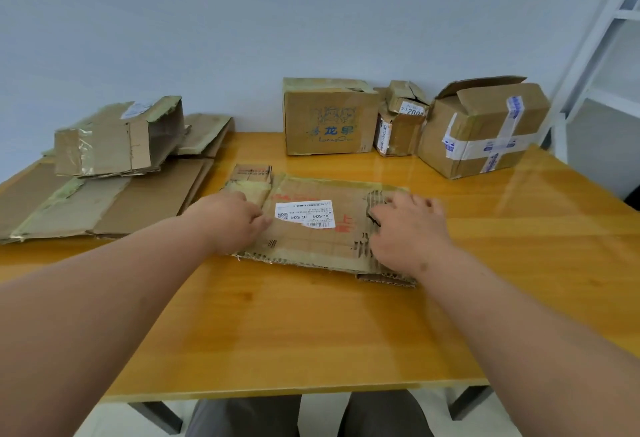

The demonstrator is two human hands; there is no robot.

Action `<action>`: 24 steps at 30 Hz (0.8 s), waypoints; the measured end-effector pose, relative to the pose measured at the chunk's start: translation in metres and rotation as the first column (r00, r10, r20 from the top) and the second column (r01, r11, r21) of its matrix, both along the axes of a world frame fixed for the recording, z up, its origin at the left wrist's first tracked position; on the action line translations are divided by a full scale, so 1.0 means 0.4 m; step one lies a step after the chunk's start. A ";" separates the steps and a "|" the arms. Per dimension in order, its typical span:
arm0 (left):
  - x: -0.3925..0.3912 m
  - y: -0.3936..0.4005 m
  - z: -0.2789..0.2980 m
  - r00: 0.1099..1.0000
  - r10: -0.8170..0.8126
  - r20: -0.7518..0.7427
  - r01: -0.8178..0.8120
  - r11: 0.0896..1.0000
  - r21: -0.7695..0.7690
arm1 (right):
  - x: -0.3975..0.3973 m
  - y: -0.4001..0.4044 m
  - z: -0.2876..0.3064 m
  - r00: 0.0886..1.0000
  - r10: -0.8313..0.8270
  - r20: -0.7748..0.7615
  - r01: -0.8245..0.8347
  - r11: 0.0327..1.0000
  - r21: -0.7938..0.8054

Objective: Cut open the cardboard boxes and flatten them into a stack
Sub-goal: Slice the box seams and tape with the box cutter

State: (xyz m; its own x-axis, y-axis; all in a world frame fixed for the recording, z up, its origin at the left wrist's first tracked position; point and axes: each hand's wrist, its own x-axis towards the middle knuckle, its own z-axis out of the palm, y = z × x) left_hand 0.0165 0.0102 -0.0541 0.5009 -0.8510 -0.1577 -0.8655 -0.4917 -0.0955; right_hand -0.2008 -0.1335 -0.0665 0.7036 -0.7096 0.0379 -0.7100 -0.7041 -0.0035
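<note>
One flattened box was pressed mid-table by both hands — left hand, right hand, fingers spread flat; flattened stack at the left edge — three boxes uncut at the far edge.

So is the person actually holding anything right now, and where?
Nothing is gripped. Both hands press the flattened brown cardboard box with a white label: left hand on its left part, right hand on its right.

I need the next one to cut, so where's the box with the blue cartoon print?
The printed box stands at the table's far edge against the wall, just left of a small torn box.
</note>
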 end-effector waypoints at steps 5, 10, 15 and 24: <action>0.016 -0.041 -0.059 0.999 0.023 0.035 -0.019 0.995 -0.100 | 0.067 -0.013 -0.061 0.995 0.098 0.015 -0.099 0.987 0.125; 0.019 -0.044 -0.102 0.991 0.041 -0.130 -0.035 0.998 0.045 | 0.084 -0.028 -0.085 0.987 0.082 -0.140 -0.050 0.975 0.217; 0.047 -0.085 -0.068 0.999 0.032 -0.030 -0.033 0.999 -0.032 | 0.123 -0.048 -0.045 0.994 0.049 -0.093 -0.036 0.991 0.131; 0.063 -0.136 -0.067 0.992 0.090 -0.090 -0.093 0.995 -0.030 | 0.164 -0.082 -0.044 0.986 0.050 -0.157 -0.022 0.984 0.175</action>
